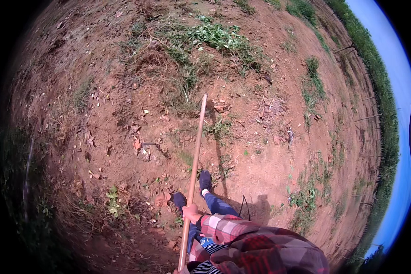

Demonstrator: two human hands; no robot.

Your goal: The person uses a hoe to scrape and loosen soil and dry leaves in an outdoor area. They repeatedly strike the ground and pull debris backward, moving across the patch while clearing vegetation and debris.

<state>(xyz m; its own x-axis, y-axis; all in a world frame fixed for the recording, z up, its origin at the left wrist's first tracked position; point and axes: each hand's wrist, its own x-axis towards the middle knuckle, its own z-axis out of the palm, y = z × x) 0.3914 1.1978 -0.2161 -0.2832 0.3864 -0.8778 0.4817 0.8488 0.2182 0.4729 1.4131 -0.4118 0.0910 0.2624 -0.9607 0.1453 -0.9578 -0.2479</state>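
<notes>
My right hand grips a long wooden tool handle partway along its length. At the bottom edge of the picture, a small visible part of my left hand closes around the handle's near end. The handle slants up and away from me past my shoes. Its far end meets the soil beside dry grass, and the tool's head cannot be made out there. Just beyond that end lies a heap of pulled grass with green leafy weeds on top.
Reddish bare soil surrounds my dark shoes. A small leafy plant grows at the left. Grass tufts run along the right, before a row of green trees. A short dark stick lies on the soil.
</notes>
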